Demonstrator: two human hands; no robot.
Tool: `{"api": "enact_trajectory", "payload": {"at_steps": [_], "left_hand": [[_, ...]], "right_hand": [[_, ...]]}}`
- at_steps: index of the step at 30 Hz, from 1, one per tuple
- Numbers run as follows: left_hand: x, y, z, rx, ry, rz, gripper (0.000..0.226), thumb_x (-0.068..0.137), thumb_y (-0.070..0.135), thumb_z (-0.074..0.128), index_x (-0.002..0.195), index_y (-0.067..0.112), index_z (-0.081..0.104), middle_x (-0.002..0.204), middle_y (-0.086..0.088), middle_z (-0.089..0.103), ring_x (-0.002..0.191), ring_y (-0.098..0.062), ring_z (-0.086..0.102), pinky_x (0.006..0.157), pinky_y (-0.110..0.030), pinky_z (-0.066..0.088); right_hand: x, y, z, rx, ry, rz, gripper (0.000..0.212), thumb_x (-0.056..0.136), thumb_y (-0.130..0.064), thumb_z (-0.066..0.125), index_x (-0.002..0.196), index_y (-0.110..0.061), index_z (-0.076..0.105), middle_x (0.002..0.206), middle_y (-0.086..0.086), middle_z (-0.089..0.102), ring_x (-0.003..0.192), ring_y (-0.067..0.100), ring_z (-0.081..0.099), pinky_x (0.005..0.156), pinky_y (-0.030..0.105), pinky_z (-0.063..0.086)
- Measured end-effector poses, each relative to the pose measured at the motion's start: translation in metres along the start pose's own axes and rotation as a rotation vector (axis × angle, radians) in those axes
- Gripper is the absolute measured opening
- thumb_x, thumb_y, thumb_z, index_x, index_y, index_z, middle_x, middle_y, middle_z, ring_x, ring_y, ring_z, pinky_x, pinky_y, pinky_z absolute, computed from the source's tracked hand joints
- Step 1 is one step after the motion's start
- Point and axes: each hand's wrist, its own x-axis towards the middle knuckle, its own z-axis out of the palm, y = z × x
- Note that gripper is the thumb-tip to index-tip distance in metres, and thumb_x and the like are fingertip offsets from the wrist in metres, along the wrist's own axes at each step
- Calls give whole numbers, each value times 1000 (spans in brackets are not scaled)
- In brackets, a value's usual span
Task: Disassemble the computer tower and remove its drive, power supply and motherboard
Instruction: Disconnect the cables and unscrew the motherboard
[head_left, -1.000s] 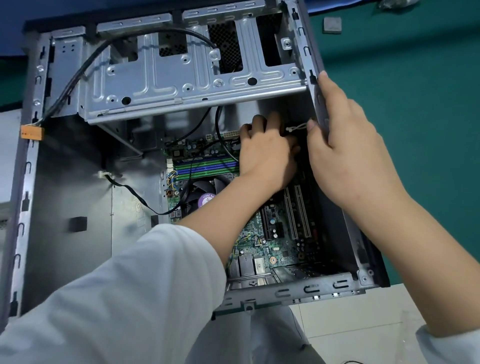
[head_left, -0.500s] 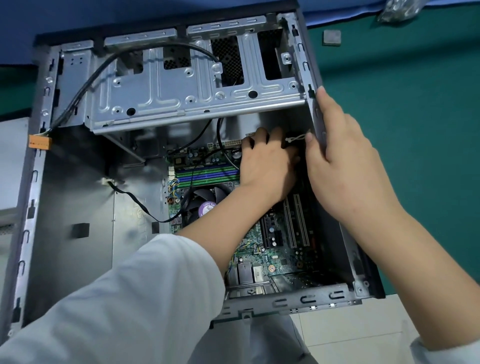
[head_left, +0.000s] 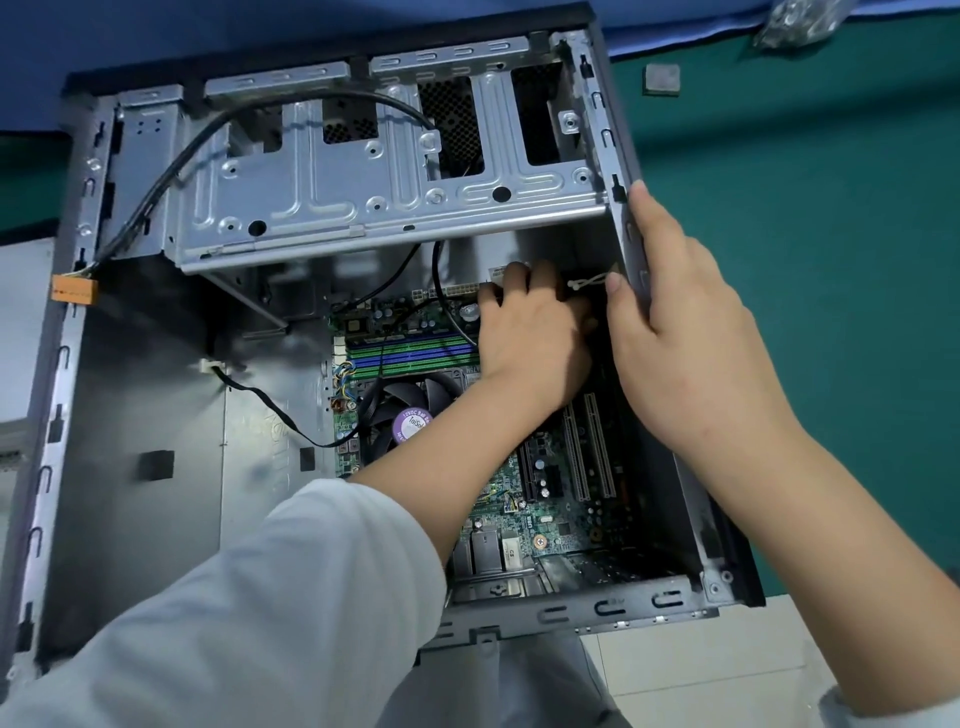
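My left hand (head_left: 530, 338) reaches over the motherboard (head_left: 550, 499), fingers curled, grasp hidden; my right hand (head_left: 675, 332) grips the case (head_left: 631, 244) wall.

The computer tower (head_left: 156, 415) lies open on its side, its motherboard (head_left: 550, 499) exposed in the lower right part. The left hand (head_left: 530, 332) reaches deep inside, fingers curled down near the board's upper right corner — what they hold is hidden. The right hand (head_left: 675, 332) grips the case's right wall, thumb inside, fingers over the outer edge. A white cable tie (head_left: 587, 283) shows between the two hands. The fan (head_left: 400, 415) sits beside the left forearm; a black cable (head_left: 270, 410) crosses the case floor — an orange connector (head_left: 75, 291) hangs at the left edge.
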Motion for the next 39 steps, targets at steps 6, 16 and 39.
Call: {"api": "enact_trajectory", "payload": {"at_steps": [6, 16, 39], "left_hand": [[7, 6, -5, -42, -61, -140, 34, 86, 34, 46, 112, 18, 63, 131, -13, 44, 125, -32, 31, 98, -46, 27], [11, 13, -10, -83, -108, -283, 41, 92, 39, 35, 109, 14, 63, 129, -12, 48, 126, -30, 32, 96, -45, 26], [9, 17, -14, -84, -164, -290, 36, 91, 35, 35, 103, 17, 64, 122, -9, 55, 124, -29, 36, 97, -45, 25]], "right_hand": [[0, 1, -1, 17, -2, 4, 58, 99, -25, 39, 150, -33, 13, 140, 5, 41, 115, 35, 48, 88, 40, 37], [-1, 2, -1, 14, 1, 4, 57, 99, -26, 39, 150, -33, 13, 141, 4, 41, 116, 35, 48, 88, 41, 38], [-1, 0, 0, -5, -1, 2, 57, 100, -27, 39, 150, -33, 13, 143, 3, 40, 118, 37, 48, 90, 43, 38]]}}
